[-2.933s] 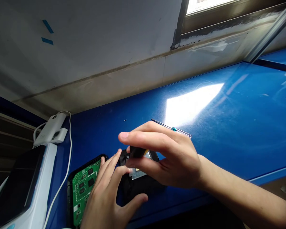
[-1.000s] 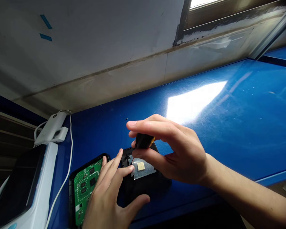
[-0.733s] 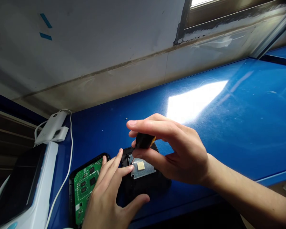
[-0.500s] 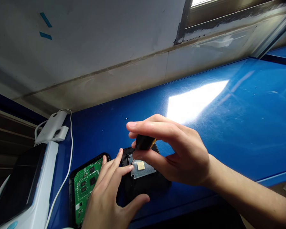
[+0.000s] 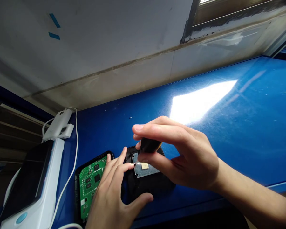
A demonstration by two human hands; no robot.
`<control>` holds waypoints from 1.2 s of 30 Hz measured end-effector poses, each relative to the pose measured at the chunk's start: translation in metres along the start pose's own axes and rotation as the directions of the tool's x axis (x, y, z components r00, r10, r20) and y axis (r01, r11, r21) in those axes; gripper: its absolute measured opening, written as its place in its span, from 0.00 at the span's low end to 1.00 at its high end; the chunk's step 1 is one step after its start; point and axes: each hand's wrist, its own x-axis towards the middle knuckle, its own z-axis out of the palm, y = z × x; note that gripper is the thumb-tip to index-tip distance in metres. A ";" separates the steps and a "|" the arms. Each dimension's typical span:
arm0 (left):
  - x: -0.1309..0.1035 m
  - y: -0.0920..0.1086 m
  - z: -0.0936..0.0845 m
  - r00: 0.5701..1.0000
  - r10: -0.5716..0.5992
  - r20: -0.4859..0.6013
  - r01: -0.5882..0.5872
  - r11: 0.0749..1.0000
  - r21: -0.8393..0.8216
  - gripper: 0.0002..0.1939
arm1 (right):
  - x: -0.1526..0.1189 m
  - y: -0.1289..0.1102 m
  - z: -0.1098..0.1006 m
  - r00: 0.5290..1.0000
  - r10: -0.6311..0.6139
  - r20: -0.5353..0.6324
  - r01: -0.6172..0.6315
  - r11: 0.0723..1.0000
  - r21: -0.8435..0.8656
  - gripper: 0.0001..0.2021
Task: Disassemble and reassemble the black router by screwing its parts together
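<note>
My right hand (image 5: 181,152) is closed round the black handle of a screwdriver (image 5: 149,145), whose thin shaft slants down to the left edge of a metal plate (image 5: 147,171). A small beige pad (image 5: 145,165) lies on that plate, inside a black casing (image 5: 143,187). My left hand (image 5: 116,187) has its fingers spread, the index fingertip at the plate's left edge beside the shaft's tip. Under and beside its other fingers is a green circuit board (image 5: 89,186) in a second black shell (image 5: 77,197).
A white device with a dark screen (image 5: 28,175) stands at the left, with a white cable (image 5: 70,178) beside it. Behind it lies a white box-shaped item (image 5: 59,124). A tiny screw (image 5: 130,118) rests on the blue table (image 5: 228,136), below the wall.
The whole view has shifted, so things appear slightly farther right. My right hand still grips the screwdriver, and my left hand keeps its spread pose at the plate.
</note>
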 end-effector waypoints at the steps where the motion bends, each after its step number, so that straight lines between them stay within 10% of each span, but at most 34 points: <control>1: 0.000 0.000 0.000 1.000 -0.005 0.005 0.005 1.000 0.000 0.26 | 0.000 0.000 0.000 1.000 -0.002 0.001 0.002 1.000 0.000 0.15; 36: 0.001 -0.004 0.000 0.997 0.081 -0.012 -0.081 0.997 -0.001 0.27 | -0.001 0.000 0.002 1.000 -0.009 -0.013 0.009 1.000 0.015 0.14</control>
